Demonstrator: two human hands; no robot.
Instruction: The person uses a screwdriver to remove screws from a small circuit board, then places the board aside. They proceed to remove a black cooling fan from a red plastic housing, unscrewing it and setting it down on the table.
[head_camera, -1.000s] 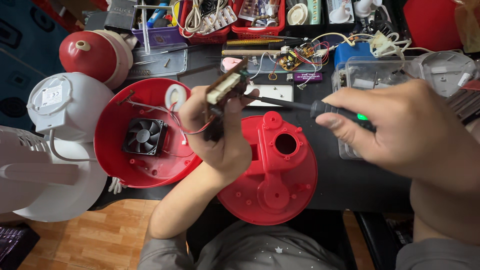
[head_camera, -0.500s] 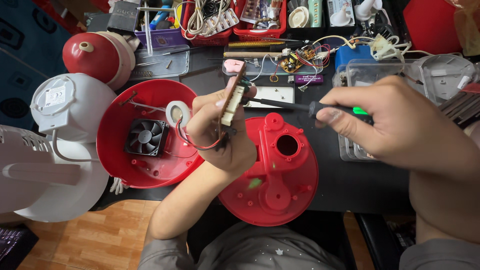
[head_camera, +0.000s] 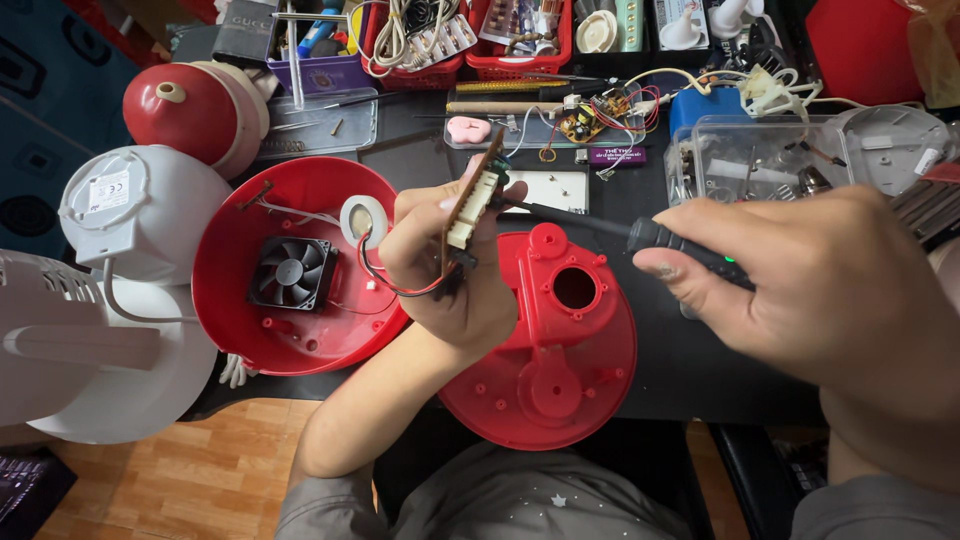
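My left hand holds a small brown circuit board edge-on above the desk, with red and black wires trailing from it into a red round shell. That shell contains a black square fan and a white ring. My right hand grips a black pen-shaped soldering tool, its thin tip touching the board near the top. Under both hands lies a red round cover with a hole in it.
White appliance housings and a red-and-white dome stand at the left. Red baskets of parts, a clear plastic box, loose boards and wires crowd the back of the black desk. Wooden floor shows below left.
My left hand has turned the board from nearly flat to upright and edge-on. My right hand has brought the tool's tip onto the board's upper part.
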